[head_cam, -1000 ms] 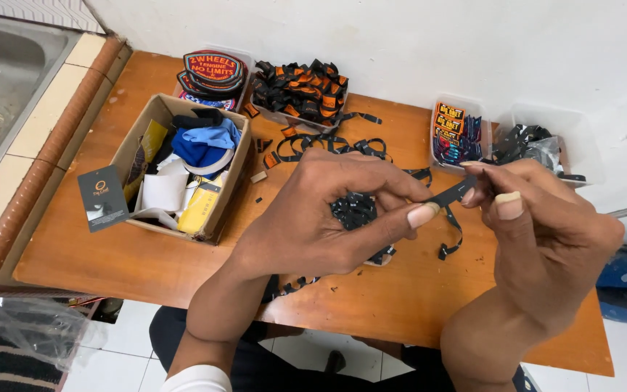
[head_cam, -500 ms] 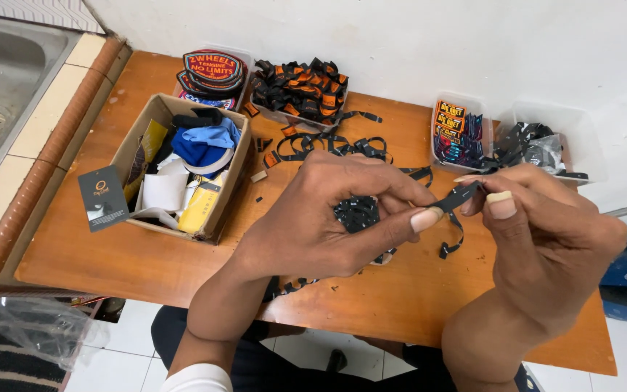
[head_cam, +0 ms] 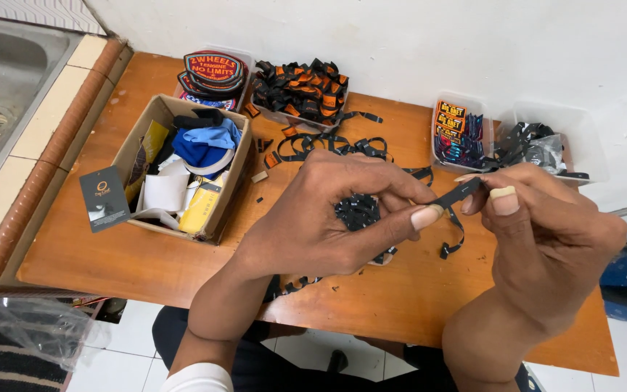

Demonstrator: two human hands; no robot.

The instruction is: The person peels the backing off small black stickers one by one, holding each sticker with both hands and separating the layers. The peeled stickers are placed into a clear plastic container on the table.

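Both hands pinch one black strip (head_cam: 457,194) held above the table (head_cam: 400,297), just right of the loose black pile (head_cam: 357,212): left hand (head_cam: 321,218) grips its near end betw. thumb and fingers, right hand (head_cam: 546,232) grips the far end the same way. Progress, as a judgement: partway. The pile suggests pieces already handled, while long black tape (head_cam: 328,147) lies uncut behind the pile, so plenty seems left. Around the pile: cardboard box (head_cam: 175,174) of odds to its left, patches (head_cam: 212,72) and a tray of orange-black tags (head_cam: 299,91) behind it, clear tubs (head_cam: 466,131) w/ labels to its right. Scraps litter the table near the pile; nothing blocks the hands.
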